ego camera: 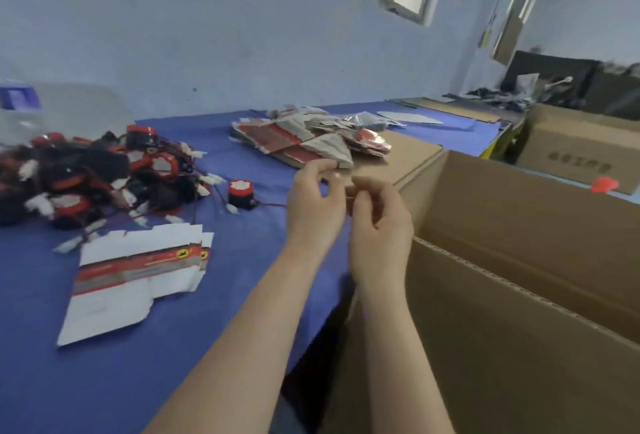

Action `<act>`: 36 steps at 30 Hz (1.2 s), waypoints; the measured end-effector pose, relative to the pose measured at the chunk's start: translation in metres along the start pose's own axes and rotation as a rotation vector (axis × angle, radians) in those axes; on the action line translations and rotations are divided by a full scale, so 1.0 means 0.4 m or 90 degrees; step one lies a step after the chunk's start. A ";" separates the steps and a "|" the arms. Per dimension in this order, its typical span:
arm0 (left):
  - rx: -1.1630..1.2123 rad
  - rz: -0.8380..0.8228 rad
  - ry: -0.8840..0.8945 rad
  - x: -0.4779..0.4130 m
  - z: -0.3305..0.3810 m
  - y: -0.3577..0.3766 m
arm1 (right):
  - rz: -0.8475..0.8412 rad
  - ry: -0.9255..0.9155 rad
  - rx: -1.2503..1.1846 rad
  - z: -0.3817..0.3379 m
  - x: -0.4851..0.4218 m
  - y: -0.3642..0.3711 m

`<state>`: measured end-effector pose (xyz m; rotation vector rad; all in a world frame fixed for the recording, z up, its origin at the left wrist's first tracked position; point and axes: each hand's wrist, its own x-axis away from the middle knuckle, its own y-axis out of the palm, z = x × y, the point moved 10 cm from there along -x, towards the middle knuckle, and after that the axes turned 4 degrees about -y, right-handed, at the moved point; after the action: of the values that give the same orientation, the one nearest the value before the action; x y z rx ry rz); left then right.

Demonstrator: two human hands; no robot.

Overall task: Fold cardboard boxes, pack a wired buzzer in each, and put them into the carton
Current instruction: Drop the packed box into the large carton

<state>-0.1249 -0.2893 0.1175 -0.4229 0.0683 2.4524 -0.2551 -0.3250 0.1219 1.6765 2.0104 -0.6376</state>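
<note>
Two hands, left hand [315, 201] and right hand [379, 226], are held close together, fingers curled at the near corner of the stack of flat boxes [301, 143], though a grip cannot be told; only the top blank should be lifted away.

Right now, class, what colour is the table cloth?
The cloth is blue; the head view shows it best.

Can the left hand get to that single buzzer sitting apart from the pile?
Probably yes: the single buzzer sits on bare blue cloth just left of the left hand, with nothing between them.
</note>
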 end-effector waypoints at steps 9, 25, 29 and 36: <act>-0.138 0.290 -0.287 -0.012 -0.301 -0.686 | -0.520 0.137 0.257 0.111 0.259 0.670; -0.091 0.325 -0.134 0.031 -0.250 -0.731 | -0.214 0.199 -0.052 0.058 0.224 0.608; -0.114 0.384 -0.006 0.058 -0.158 -0.805 | -0.255 0.113 -0.137 -0.052 0.218 0.649; -0.245 0.488 0.047 0.168 -0.120 -1.013 | -0.466 0.037 -0.296 -0.219 0.411 0.836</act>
<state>0.0843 0.0646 0.0728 -0.7631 -0.2632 3.2147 0.0435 -0.0913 0.0702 0.6833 2.5599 -0.2932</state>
